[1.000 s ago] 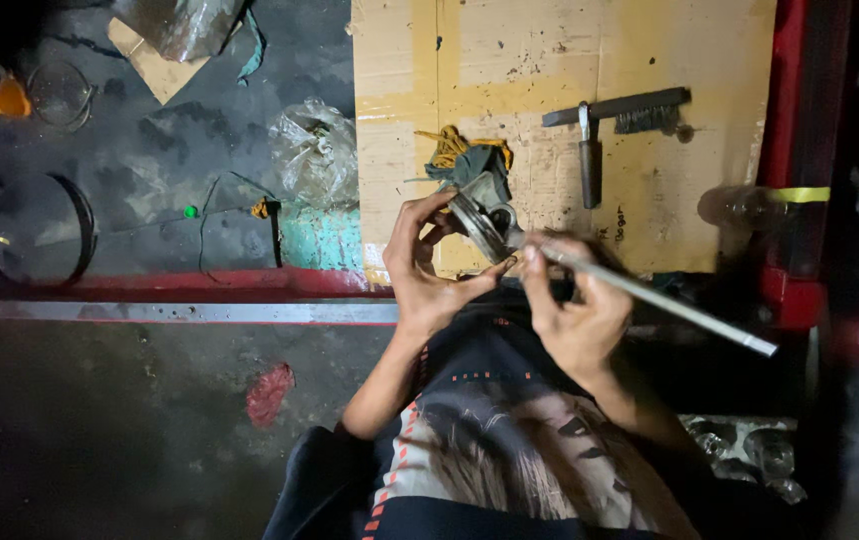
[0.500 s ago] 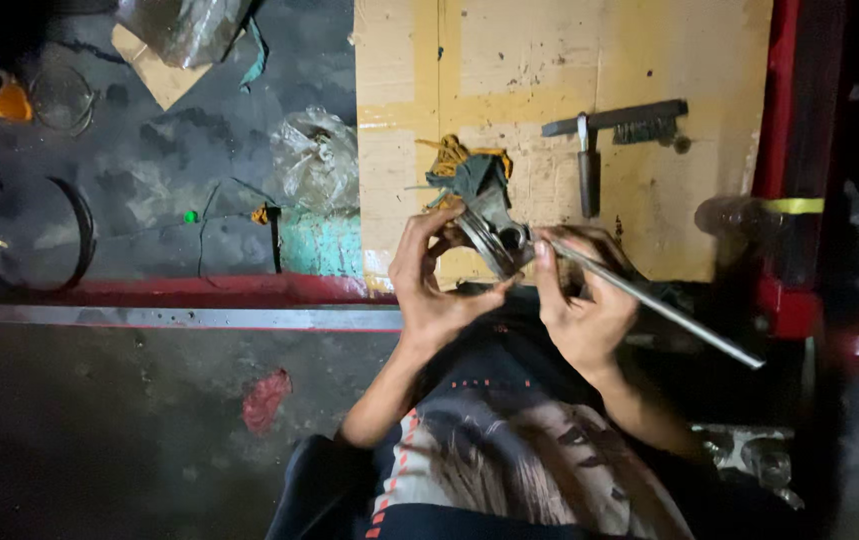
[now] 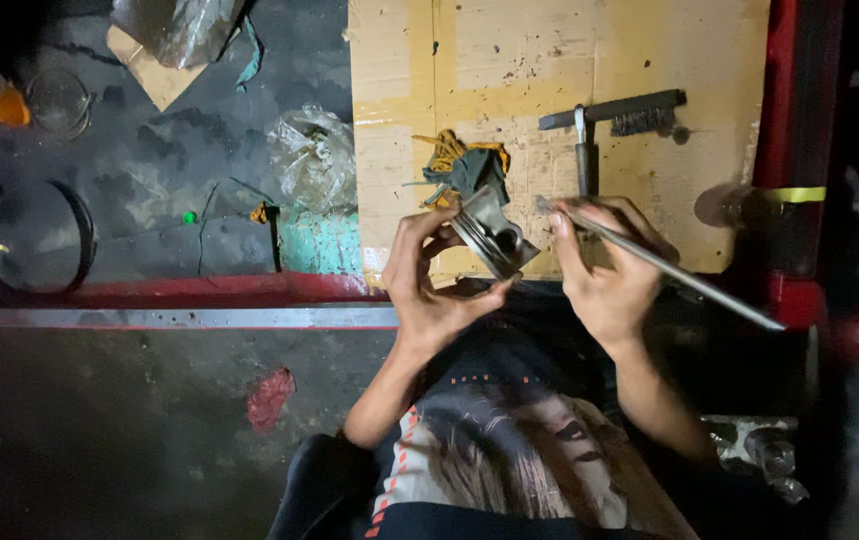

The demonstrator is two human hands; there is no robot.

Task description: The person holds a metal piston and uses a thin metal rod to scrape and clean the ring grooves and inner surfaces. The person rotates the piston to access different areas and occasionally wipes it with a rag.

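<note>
There, gripped between the fingers and thumb of the left hand, was a short grey metal piston, cylindrical and grooved round its crown, held up tilted above the person's lap. The hand was closed round it from below and from the side, fingers curled, thumb pressing on the skirt end.

Just to the right of it the right hand was shut round a long, thin, flat metal rod, perhaps a file or blade, whose near tip stood close beside the piston while the rest slanted away down past the wrist. Whether the tip actually touched the metal I could not tell.

The piston looked dull and stained, so by my reckoning the cleaning or scraping of it was only partway along; nothing showed it finished.

Just beyond the left hand, on a sheet of worn brown cardboard, lay a bundle of yellow and dark green rag. Beyond the right hand lay a dark wire brush and a T-shaped metal tool. Farther left of the hands were a crumpled clear plastic bag and a black rubber ring on the dark floor.
</note>
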